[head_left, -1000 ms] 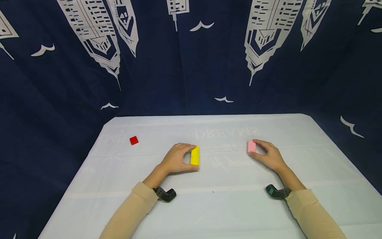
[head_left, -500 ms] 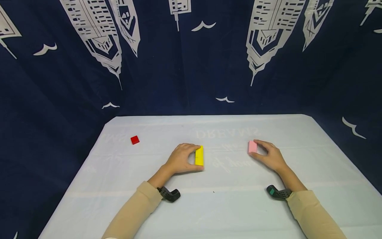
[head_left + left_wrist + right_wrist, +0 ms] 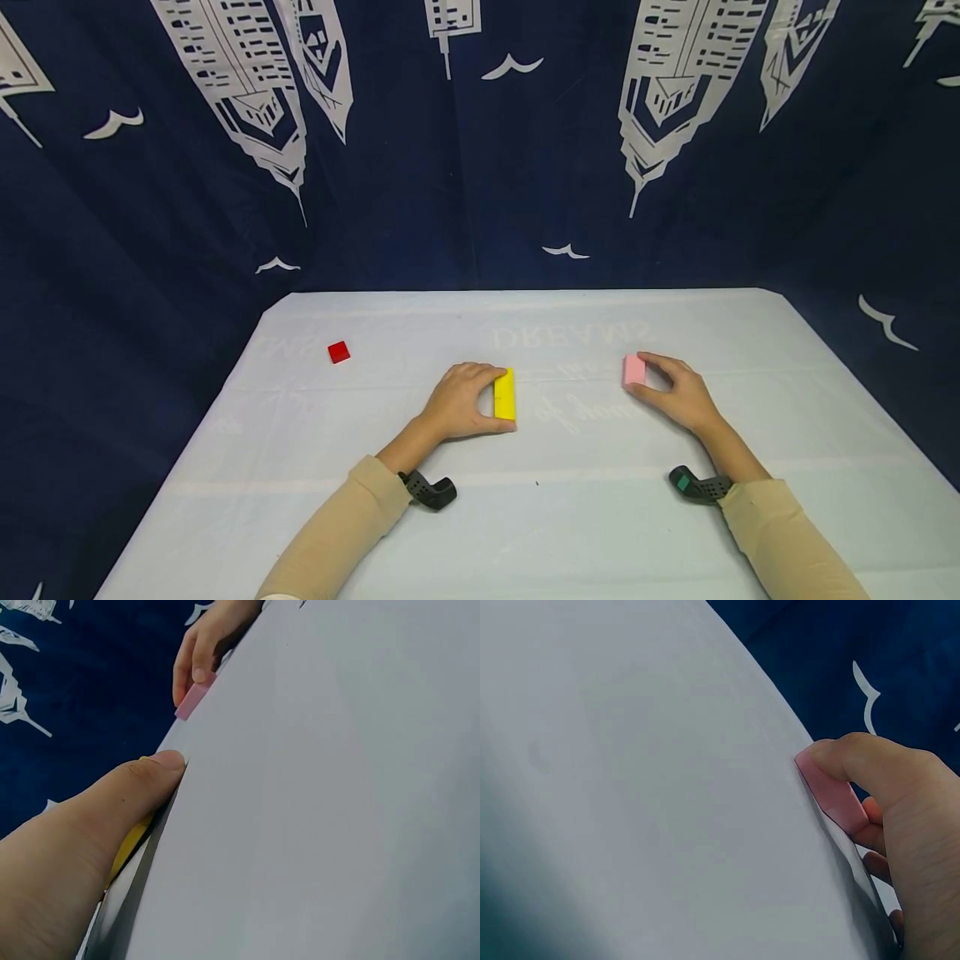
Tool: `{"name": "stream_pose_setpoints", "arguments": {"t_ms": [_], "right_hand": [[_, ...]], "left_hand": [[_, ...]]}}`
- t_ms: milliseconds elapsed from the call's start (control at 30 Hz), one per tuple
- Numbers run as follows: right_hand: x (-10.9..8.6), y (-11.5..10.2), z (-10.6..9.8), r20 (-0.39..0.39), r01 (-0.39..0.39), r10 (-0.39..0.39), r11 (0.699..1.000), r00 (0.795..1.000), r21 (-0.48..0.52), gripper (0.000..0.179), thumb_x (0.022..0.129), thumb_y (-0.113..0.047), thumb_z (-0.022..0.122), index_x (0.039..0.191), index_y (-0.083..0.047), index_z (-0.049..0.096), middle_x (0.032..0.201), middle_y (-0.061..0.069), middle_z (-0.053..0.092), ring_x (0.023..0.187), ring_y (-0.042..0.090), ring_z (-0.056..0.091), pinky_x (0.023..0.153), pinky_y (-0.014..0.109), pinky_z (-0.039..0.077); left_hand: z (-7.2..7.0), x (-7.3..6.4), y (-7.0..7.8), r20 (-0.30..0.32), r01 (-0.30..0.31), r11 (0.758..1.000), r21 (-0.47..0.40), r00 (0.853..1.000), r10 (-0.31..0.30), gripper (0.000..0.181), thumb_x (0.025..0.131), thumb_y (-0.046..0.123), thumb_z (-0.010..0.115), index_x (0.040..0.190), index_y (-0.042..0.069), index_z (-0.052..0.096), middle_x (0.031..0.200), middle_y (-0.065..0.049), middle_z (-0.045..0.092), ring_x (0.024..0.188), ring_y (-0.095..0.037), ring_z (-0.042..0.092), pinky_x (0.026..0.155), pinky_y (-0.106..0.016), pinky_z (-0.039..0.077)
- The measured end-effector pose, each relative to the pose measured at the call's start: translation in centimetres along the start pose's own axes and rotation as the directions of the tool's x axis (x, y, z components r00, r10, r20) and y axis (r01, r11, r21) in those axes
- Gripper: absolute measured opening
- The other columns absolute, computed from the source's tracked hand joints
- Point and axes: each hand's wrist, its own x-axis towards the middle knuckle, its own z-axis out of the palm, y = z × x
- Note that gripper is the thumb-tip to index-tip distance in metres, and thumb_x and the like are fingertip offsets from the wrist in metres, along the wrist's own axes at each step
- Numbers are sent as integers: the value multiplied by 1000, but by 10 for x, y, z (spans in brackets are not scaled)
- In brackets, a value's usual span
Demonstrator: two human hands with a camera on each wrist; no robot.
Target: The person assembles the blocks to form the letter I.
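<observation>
My left hand (image 3: 463, 402) grips a yellow rectangular block (image 3: 505, 394) by its two short ends, thumb at the near end and fingers at the far end. In the left wrist view the thumb hides most of that yellow block (image 3: 132, 847). To the right, my right hand (image 3: 681, 395) pinches a smaller pink block (image 3: 633, 370) between thumb and fingers. The right wrist view shows the pink block (image 3: 832, 793) close over the white surface, its long face turned to the camera. A wide gap separates the two blocks.
A small red block (image 3: 339, 352) lies at the back left of the white-covered table (image 3: 570, 533). Behind the table's far edge hangs a dark blue curtain (image 3: 450, 183) with white building and bird prints. Each wrist wears a black band (image 3: 429, 490).
My left hand has moved the yellow block to the right, toward the pink one. The right hand and its pink block have stayed in place.
</observation>
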Motion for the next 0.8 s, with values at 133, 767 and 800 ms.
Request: {"name": "stream_pose_setpoints", "arguments": {"t_ms": [133, 767, 800], "right_hand": [[0, 0, 1, -6, 5, -5, 1000, 1000, 3, 67, 86, -37, 73, 137, 1, 51, 140, 30, 45, 130, 51, 35, 104, 66, 29], [-3, -4, -1, -21, -29, 29, 1000, 999, -5, 70, 85, -40, 75, 136, 2, 52, 140, 30, 45, 130, 50, 36, 104, 64, 30], [-3, -5, 0, -26, -32, 32, 999, 999, -7, 70, 84, -40, 75, 135, 2, 52, 139, 30, 46, 130, 50, 36, 104, 64, 30]], "left_hand": [[1, -1, 0, 3, 9, 1000, 6, 1000, -9, 90, 71, 70, 71, 140, 16, 53, 136, -3, 57, 129, -24, 46, 111, -42, 32], [3, -2, 1, 10, 22, 998, -52, 1000, -21, 90, 74, 69, 68, 142, 14, 49, 139, -4, 53, 132, -25, 44, 110, -46, 32], [3, -2, 1, 6, 21, 998, -54, 1000, -21, 87, 76, 68, 67, 142, 15, 49, 139, -4, 53, 132, -25, 44, 110, -46, 32]]}}
